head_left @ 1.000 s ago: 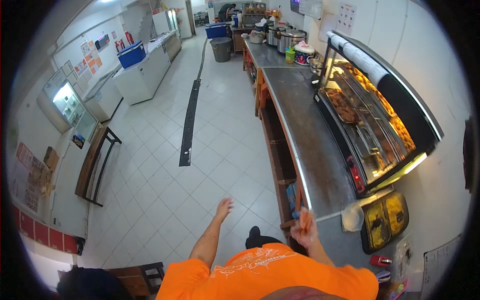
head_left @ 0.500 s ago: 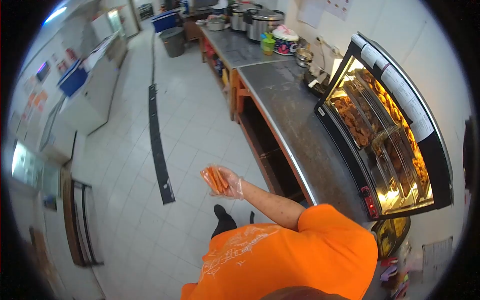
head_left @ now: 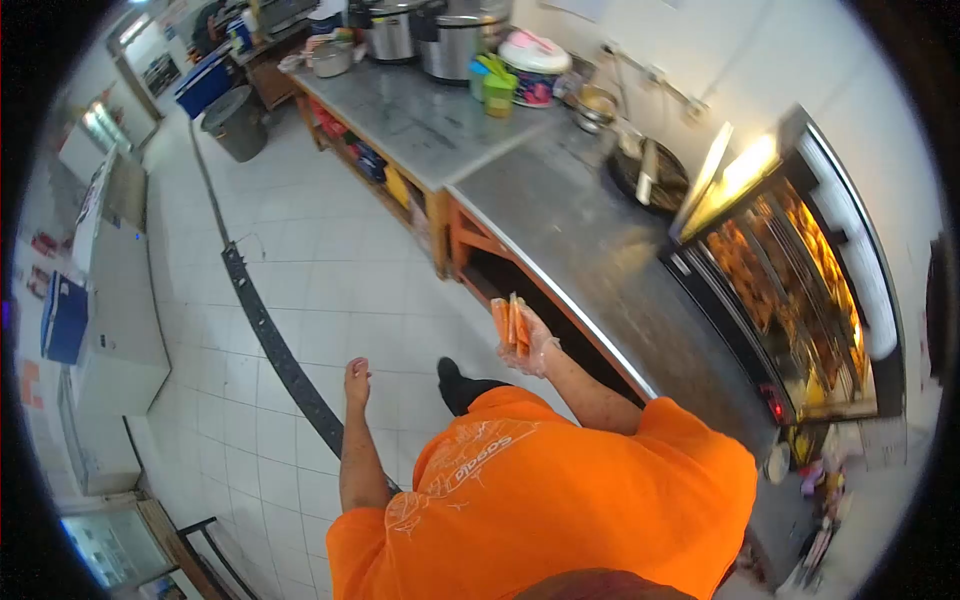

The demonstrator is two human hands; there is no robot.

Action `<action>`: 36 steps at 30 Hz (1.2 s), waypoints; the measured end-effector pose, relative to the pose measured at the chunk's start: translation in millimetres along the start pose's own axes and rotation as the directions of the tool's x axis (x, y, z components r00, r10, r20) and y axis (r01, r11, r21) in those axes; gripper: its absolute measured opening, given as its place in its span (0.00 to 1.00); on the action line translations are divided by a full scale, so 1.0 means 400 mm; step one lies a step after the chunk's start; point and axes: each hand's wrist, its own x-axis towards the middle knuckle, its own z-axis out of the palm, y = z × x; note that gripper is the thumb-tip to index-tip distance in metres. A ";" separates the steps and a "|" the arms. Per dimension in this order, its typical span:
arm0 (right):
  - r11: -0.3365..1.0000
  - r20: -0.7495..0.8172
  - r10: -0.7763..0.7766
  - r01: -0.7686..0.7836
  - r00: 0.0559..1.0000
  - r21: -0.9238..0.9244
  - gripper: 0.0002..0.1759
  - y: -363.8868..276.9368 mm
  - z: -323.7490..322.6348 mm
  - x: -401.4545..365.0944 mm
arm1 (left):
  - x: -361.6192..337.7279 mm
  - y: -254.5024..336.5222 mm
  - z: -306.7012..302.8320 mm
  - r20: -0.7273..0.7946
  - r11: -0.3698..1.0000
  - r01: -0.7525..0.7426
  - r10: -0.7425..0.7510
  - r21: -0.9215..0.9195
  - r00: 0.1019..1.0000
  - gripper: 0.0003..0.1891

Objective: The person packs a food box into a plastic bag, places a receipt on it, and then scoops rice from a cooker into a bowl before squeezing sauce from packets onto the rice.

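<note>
**Sticks carried in right hand, now at bench edge**

Right hand (head_left: 532, 350): wears a clear glove and is closed around a small bundle of orange sticks (head_left: 508, 320). The sticks stand roughly upright out of the fist. What they are made of cannot be told at this size.

Left hand (head_left: 357, 380): holds nothing. The fingers are slack and lightly curled, and the arm hangs at the side over the floor (head_left: 300, 270).

Change over the last half second: the bundle was held out over open floor tiles, well apart from the bench (head_left: 540, 210). It now sits just beside the bench's front edge, above the open shelf space (head_left: 490, 275) underneath. It touches neither the top nor the edge. The grip looks the same and the stick count shows no change. The left hand was out of view then and has come into view low at the side. The view has also swung, so the far end of the bench fills more of the top of the frame.

Reading: the sticks are in transit, in hand, not set down anywhere.

Surroundings:
- Lit warmer (head_left: 800, 280) with fried food stands on the bench to the right.
- Dark pan (head_left: 648, 178) sits just beyond the warmer.
- Green cup (head_left: 497, 92) and cookers (head_left: 448, 35) stand at the far end.
- Grey bin (head_left: 238, 122) stands on the floor past the bench.
- Black strip (head_left: 265, 335) runs across the tiles, left of the person's orange shirt (head_left: 560, 500).
</note>
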 end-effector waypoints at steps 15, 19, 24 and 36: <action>0.901 0.206 -0.419 0.379 0.884 0.210 0.21 -0.622 1.042 1.121 | 0.489 -0.019 -0.658 0.002 0.691 0.640 -0.679 -0.336 0.734 0.21; 0.701 -0.187 -0.695 0.598 0.694 -0.389 0.24 -0.773 1.001 1.353 | 0.905 0.095 -0.755 -0.215 0.503 0.839 -0.860 -0.206 0.462 0.23; 0.232 -0.116 -0.791 0.119 0.601 -0.965 0.30 -0.906 0.939 1.473 | 1.601 0.349 -0.850 -0.129 0.743 0.669 -0.661 0.022 0.739 0.27; -0.238 0.309 -0.839 0.207 0.447 -0.949 0.30 -1.354 1.854 1.894 | 2.703 1.198 -0.313 0.296 0.990 0.143 -0.134 -0.009 0.946 0.25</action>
